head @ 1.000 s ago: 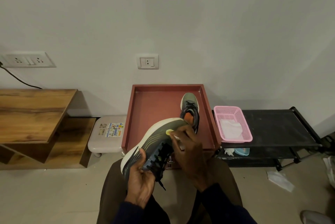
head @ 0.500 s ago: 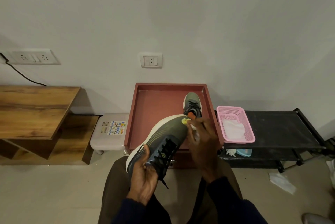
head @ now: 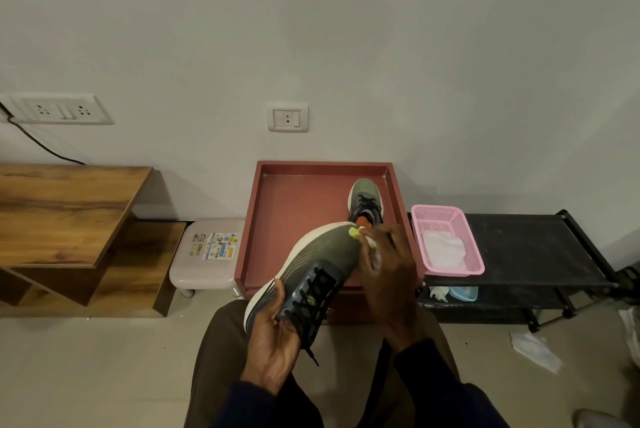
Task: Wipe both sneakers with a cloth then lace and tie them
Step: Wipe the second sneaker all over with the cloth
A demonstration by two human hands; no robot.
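An olive-green sneaker (head: 322, 254) with a white sole and black laces is held tilted over my lap, toe pointing away. My left hand (head: 273, 334) grips it from below at the heel and lace area. My right hand (head: 388, 268) holds a small white cloth (head: 372, 247) against the toe side of the upper; most of the cloth is hidden by my fingers. The second sneaker (head: 365, 201) stands in the red tray (head: 301, 199), at its back right, toe toward the wall.
A pink basket (head: 474, 254) with a white cloth in it sits on a black rack (head: 533, 247) to the right. A white stool (head: 204, 254) and a wooden table (head: 65, 213) stand left of the tray. Crumpled paper (head: 535, 349) lies on the floor.
My right hand with the cloth has slid along the upper from the middle toward the toe. The sneaker sits slightly higher and the view has shifted a little.
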